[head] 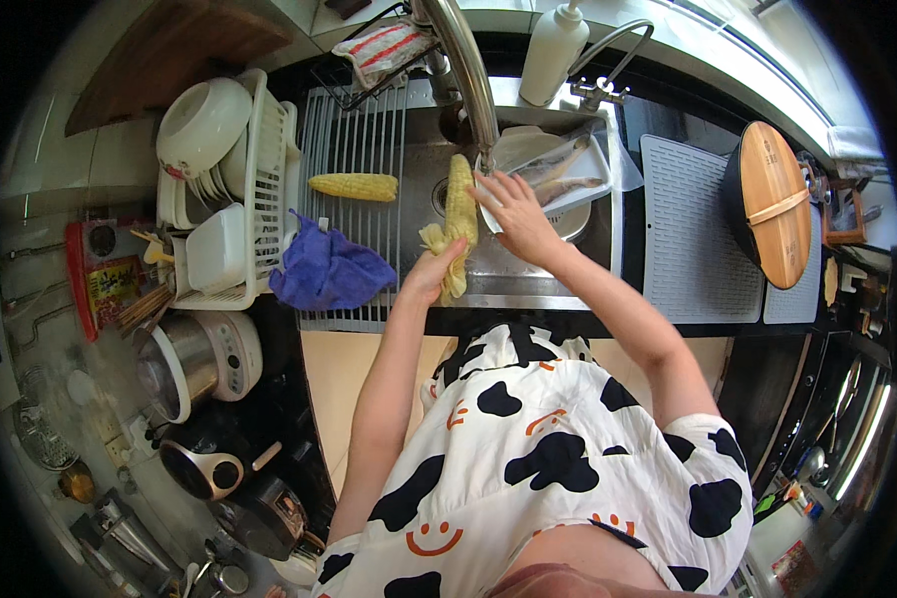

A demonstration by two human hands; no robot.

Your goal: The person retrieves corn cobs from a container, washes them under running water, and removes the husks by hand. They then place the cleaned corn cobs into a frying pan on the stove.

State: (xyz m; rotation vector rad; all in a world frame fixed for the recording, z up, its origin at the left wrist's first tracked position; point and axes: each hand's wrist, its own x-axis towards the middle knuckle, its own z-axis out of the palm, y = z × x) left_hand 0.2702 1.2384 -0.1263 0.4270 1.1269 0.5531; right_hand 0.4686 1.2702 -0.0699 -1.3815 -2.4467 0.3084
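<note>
My left hand [433,270] grips the husk end of an ear of corn [461,196] over the steel sink [508,284]. Pale peeled-back husk [454,280] surrounds its lower end. To the right of the corn, my right hand [521,215] has its fingers apart and holds nothing visible; the fingertips are close to the kernels, and I cannot tell whether they touch. Just above those fingers is the mouth of the metal faucet [469,75]. A second, husked ear of corn [353,187] lies on the roll-up drying rack [355,138] to the left.
Right in the sink, a wrapped tray of fish [568,176] rests on a white colander [572,224]. A blue cloth [331,265] lies on the rack beside a dish basket [258,224]. A white pump bottle [555,56] stands behind. Rightward, a wood-lidded pot [774,205] sits on a grey mat [695,239].
</note>
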